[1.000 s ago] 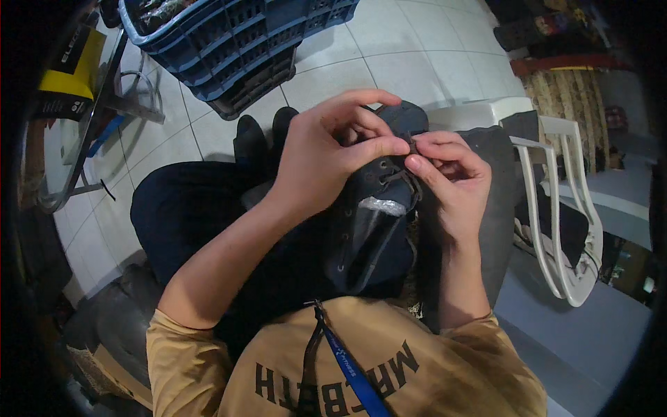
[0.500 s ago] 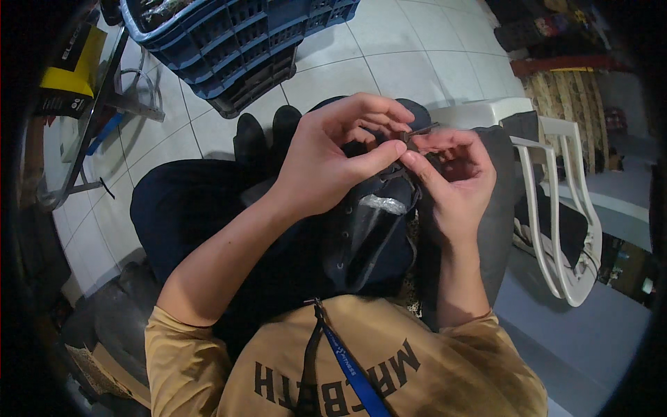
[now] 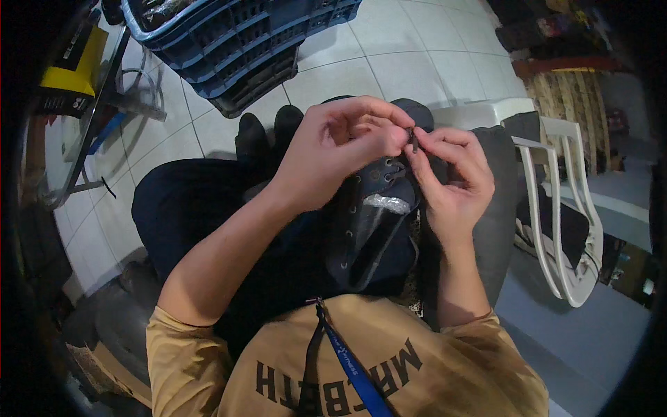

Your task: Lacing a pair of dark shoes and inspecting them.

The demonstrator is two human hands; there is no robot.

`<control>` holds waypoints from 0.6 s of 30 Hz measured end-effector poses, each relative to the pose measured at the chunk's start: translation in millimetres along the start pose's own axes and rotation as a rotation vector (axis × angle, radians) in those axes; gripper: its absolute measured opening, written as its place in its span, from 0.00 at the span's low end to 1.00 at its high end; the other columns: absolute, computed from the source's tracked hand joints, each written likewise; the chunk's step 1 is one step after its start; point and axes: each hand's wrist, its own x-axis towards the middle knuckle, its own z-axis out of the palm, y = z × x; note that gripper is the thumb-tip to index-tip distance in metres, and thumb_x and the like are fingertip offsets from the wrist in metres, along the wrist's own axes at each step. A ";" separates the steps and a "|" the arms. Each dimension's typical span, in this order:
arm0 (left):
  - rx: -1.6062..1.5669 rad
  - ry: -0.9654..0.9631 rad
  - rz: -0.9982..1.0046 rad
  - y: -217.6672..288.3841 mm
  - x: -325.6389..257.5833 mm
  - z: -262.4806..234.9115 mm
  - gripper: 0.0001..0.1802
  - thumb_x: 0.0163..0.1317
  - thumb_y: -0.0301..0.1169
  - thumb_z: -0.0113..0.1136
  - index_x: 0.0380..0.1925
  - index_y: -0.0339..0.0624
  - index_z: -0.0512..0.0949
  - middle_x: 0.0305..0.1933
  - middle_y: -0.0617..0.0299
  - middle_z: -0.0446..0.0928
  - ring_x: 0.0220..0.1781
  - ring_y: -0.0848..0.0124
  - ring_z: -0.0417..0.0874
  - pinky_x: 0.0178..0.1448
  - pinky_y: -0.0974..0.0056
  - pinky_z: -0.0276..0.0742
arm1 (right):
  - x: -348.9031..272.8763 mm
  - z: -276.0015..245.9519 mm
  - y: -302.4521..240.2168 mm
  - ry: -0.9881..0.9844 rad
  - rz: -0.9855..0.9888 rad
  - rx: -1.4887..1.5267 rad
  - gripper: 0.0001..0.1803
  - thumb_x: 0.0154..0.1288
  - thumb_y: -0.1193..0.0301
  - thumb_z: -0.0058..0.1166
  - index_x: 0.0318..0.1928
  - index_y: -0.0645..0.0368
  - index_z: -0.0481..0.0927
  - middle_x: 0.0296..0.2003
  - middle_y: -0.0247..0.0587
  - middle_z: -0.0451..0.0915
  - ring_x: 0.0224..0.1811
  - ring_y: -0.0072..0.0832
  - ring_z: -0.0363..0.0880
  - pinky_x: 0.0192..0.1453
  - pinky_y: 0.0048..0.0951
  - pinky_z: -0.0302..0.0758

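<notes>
A dark lace-up shoe (image 3: 339, 240) rests on my lap, its opening toward me and metal-rimmed eyelets along its side. Crinkled silvery wrapping (image 3: 387, 203) shows inside it. Above the laced end, my left hand (image 3: 333, 153) pinches a dark shoelace (image 3: 415, 142) between thumb and fingertips. My right hand (image 3: 455, 177) is closed on the same lace, its thumb and fingers almost meeting the left fingertips. The short end of the lace sticks out between the two hands. Part of the shoe's far end is hidden behind my hands.
A blue plastic crate (image 3: 243, 42) stands on a black one on the tiled floor ahead. To the right is a white plastic chair (image 3: 577, 278) beside a grey cushion (image 3: 497, 215). A glass-topped table (image 3: 66, 153) with a yellow-and-black box (image 3: 69, 73) is at far left.
My hands have drawn closer together, and the lace end between them now points down toward the shoe. More of the upper eyelets shows under my fingers.
</notes>
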 end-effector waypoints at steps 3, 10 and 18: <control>0.043 0.042 0.012 0.4 -1.1 10.4 0.14 0.67 0.19 0.68 0.52 0.30 0.83 0.47 0.57 0.87 0.49 0.74 0.89 0.59 0.69 0.84 | 1.4 -0.5 -4.4 -0.007 -0.029 -0.065 0.14 0.56 0.83 0.75 0.44 0.63 0.92 0.40 0.42 0.87 0.43 0.28 0.86 0.50 0.27 0.80; 0.010 0.031 -0.012 -2.4 2.2 5.2 0.14 0.67 0.20 0.70 0.52 0.31 0.85 0.48 0.55 0.88 0.48 0.76 0.89 0.58 0.70 0.84 | -0.1 -1.2 -3.3 0.002 0.113 0.110 0.15 0.56 0.86 0.73 0.45 0.66 0.90 0.43 0.43 0.86 0.41 0.24 0.83 0.48 0.24 0.79; 0.037 -0.006 -0.015 -2.4 5.6 -2.1 0.13 0.66 0.21 0.72 0.51 0.34 0.87 0.44 0.60 0.88 0.46 0.78 0.88 0.54 0.73 0.82 | -2.2 -4.7 -0.2 -0.052 0.150 0.245 0.15 0.58 0.86 0.71 0.47 0.67 0.90 0.45 0.44 0.87 0.43 0.23 0.83 0.50 0.24 0.79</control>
